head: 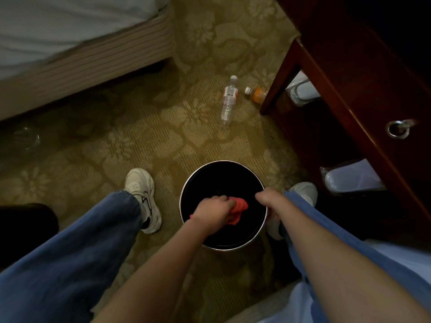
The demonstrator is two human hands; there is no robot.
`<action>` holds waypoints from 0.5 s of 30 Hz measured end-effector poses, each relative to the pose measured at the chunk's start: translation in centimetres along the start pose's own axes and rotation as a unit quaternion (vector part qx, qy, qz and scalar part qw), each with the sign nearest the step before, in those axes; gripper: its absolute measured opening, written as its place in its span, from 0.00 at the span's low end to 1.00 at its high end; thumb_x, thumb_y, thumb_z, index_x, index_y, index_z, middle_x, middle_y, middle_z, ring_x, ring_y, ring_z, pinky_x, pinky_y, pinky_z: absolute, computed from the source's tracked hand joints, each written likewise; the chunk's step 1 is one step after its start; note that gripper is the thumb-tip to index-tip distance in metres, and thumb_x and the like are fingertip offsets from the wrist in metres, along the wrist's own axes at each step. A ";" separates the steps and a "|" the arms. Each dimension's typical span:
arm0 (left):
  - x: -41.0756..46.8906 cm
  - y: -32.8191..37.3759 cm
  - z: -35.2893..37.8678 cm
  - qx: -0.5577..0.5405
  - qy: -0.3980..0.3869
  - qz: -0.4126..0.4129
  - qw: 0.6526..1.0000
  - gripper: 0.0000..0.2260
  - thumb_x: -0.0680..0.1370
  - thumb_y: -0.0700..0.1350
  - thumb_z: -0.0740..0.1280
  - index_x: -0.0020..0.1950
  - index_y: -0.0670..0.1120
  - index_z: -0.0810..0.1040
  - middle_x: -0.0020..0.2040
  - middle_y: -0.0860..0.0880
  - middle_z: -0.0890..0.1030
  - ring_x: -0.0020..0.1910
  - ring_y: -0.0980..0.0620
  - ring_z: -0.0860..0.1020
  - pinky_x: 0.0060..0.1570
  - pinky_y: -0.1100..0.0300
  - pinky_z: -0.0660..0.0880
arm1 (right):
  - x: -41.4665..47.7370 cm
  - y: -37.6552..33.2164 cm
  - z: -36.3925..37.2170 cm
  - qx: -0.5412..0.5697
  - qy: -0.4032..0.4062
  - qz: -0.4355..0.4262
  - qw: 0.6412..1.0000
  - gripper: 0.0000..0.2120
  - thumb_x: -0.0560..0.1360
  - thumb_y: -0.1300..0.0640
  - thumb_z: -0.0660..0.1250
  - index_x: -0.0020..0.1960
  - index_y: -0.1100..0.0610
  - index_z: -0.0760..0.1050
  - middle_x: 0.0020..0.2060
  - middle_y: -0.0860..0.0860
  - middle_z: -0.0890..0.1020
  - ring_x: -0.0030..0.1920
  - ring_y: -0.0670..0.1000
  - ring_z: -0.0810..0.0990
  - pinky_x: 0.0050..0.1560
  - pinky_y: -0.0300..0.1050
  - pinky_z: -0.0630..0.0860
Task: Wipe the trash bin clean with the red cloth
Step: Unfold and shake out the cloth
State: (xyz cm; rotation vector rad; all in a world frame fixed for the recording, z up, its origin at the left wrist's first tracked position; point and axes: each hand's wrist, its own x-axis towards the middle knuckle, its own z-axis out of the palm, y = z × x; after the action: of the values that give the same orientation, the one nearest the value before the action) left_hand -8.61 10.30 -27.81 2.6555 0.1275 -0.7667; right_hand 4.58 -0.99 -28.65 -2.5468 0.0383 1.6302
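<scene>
We stand over the bin [224, 176], which sits upright on the carpet [140, 141] between our shoes, close in front of us so both arms reach it without stretching. Our left hand [213, 210] is down inside the opening, fingers clenched round the bunched red cloth [239, 207]. The cloth hangs against the dark inner wall on the near side, below the rim. We judge this to be the wiping itself, working the inside. How much of the wall is done we cannot tell, as the interior is too dark to show dirt or damp.

Our right hand [268, 197] grasps the rim on the right side, fingers curled over the metal edge. That hold is likely there to steady the bin: it looks light, and a push from the cloth could slide or tip it on the carpet. Holding the rim would also let us turn the bin and bring a fresh stretch of wall under the cloth.

A clear bottle [228, 101] and an orange bottle [256, 94] lie on the carpet well beyond the bin, out of the way, perhaps its former contents. The bed [70, 54] is off to the far left.

The outside and the bottom look like work yet to come.
</scene>
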 end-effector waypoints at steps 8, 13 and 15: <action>-0.7 -0.7 -4.0 -0.151 0.089 -0.060 0.983 0.09 0.79 0.50 0.60 0.55 0.47 0.73 0.52 0.47 0.76 0.52 0.45 0.77 0.50 0.50 0.74 | -5.3 -3.5 -2.4 -0.082 0.217 -0.163 0.959 0.23 0.79 0.42 0.54 0.60 0.60 0.70 0.56 0.60 0.77 0.56 0.61 0.76 0.50 0.50 0.73; -3.8 0.5 -12.5 -0.176 0.213 -0.045 0.960 0.10 0.77 0.47 0.63 0.57 0.46 0.74 0.52 0.46 0.77 0.53 0.46 0.76 0.51 0.50 0.73 | -12.5 -6.2 -5.3 0.317 -0.070 -0.165 0.931 0.16 0.77 0.40 0.59 0.48 0.52 0.73 0.41 0.52 0.79 0.40 0.51 0.78 0.41 0.45 0.76; -5.8 1.4 -16.0 -0.178 0.251 -0.027 0.951 0.11 0.77 0.47 0.64 0.58 0.45 0.73 0.52 0.46 0.77 0.52 0.46 0.76 0.51 0.51 0.72 | -15.9 -7.1 -6.8 0.359 -0.004 -0.241 0.902 0.04 0.78 0.53 0.63 0.49 0.53 0.73 0.39 0.51 0.78 0.36 0.49 0.77 0.36 0.41 0.75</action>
State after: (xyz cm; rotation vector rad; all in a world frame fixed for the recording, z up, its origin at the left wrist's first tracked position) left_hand -5.26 15.12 -11.74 2.4382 0.4282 -0.0513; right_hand 4.58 4.63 -10.81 -1.7960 0.0054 1.1450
